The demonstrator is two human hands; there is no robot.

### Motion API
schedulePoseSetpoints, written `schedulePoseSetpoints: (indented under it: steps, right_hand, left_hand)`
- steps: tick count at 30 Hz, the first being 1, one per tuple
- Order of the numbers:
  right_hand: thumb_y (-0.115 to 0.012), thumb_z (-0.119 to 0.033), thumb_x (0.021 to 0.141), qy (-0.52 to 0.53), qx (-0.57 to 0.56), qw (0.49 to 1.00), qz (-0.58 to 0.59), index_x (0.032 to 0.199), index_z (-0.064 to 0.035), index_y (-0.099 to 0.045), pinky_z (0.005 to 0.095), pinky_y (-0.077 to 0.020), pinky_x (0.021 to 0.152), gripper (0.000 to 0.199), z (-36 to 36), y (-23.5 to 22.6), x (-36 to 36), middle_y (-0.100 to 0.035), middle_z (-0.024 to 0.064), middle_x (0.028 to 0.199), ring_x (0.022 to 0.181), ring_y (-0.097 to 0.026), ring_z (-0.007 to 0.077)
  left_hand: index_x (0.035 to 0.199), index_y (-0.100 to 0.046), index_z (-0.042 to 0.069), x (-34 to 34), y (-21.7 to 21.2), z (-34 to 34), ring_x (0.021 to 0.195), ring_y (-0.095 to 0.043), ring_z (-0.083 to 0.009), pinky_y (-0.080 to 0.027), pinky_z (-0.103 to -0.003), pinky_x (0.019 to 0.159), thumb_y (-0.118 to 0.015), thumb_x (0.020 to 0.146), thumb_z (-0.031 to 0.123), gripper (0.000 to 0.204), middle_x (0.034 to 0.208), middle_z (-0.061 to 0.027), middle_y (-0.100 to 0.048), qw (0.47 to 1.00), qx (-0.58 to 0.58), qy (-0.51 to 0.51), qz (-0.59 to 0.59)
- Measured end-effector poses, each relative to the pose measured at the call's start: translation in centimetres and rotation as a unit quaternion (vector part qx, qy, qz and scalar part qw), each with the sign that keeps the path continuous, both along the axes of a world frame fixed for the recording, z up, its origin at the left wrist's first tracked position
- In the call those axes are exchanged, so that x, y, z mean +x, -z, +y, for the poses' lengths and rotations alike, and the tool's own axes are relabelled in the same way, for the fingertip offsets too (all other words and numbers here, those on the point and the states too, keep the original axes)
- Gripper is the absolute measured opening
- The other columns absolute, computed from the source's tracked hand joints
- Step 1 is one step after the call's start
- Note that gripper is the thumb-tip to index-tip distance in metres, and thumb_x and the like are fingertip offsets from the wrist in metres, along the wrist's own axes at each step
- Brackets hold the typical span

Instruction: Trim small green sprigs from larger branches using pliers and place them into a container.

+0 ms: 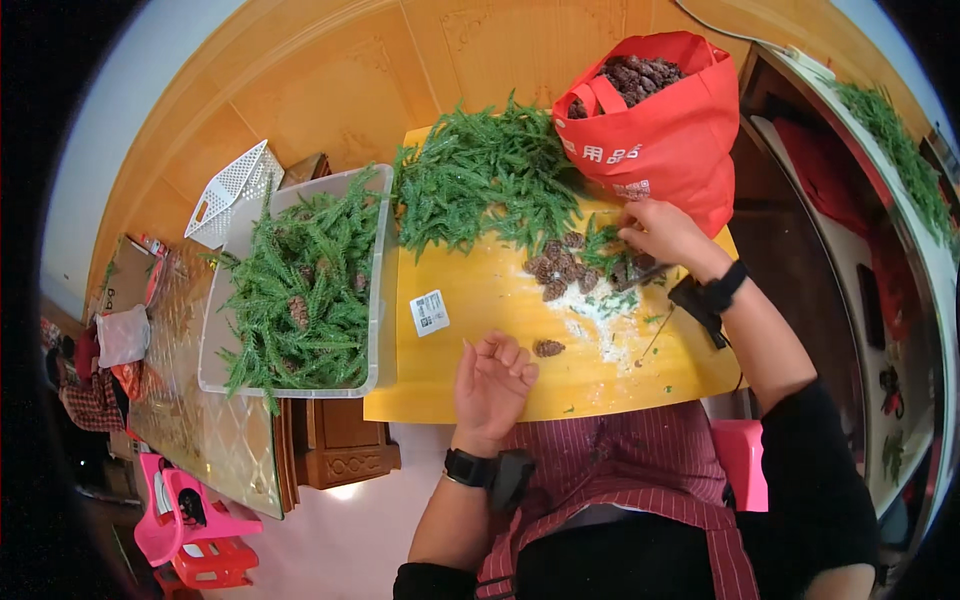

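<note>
Fingers (512, 357) of the left hand (490, 385) curl loosely into the palm, clasping nothing that can be seen; the hand rests at the near edge of the yellow surface (480, 300), its forearm rising from the lower edge of the frame with a dark wrist device strapped on. Just right of those fingers lies a single brown pine cone (548, 348), apart from them.

Farther up and to the right, the right hand (662, 232) reaches across with its arm bent at the elbow and a black band at the wrist. Its fingers are bent down over a green sprig (602, 245) beside a small heap of pine cones (560, 268); whether they pinch it, I cannot tell. White powdery crumbs (598, 312) are strewn below the heap.

At the left of the frame, a clear plastic tub (378, 290) stands beside the surface, filled with feathery green sprigs and a few cones. A loose pile of greenery (480, 185) lies at the far edge of the surface. In the upper right, a red fabric bag (665, 130) stands open, packed with brown cones.
</note>
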State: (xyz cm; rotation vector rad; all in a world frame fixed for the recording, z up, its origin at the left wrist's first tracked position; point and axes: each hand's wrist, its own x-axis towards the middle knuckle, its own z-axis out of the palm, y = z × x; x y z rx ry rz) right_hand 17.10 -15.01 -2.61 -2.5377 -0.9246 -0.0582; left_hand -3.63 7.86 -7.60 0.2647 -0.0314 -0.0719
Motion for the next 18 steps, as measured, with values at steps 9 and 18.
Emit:
schedulePoseSetpoints:
  steps: [9,18]
  right_hand:
    - [-0.062,-0.01,0.069,0.058,-0.105,0.993,-0.012,0.094,-0.006,-0.058,0.0392,-0.0469,0.071,0.026,2.2,2.2,2.7,-0.062,0.0154,0.085,0.083,-0.06,0.0308]
    - [-0.058,0.002,0.072,0.024,0.237,0.97,0.049,0.1,-0.0044,-0.053,0.0227,-0.0414,0.054,0.029,1.1,-3.1,-7.3,-0.048,0.0033,0.068,0.061,-0.049,0.0099]
  left_hand:
    - [0.103,-0.053,0.008,-0.1,0.0,-0.6,0.069,-0.039,-0.0136,-0.037,-0.028,0.069,-0.043,0.09,0.043,0.039,0.076,-0.0014,-0.041,0.999,0.048,0.012,-0.009]
    - [0.113,-0.046,0.006,3.3,-3.6,-4.5,0.089,-0.051,-0.0156,-0.044,-0.029,0.079,-0.054,0.087,0.017,0.029,0.101,-0.0056,-0.05,0.921,0.386,-0.037,0.039]
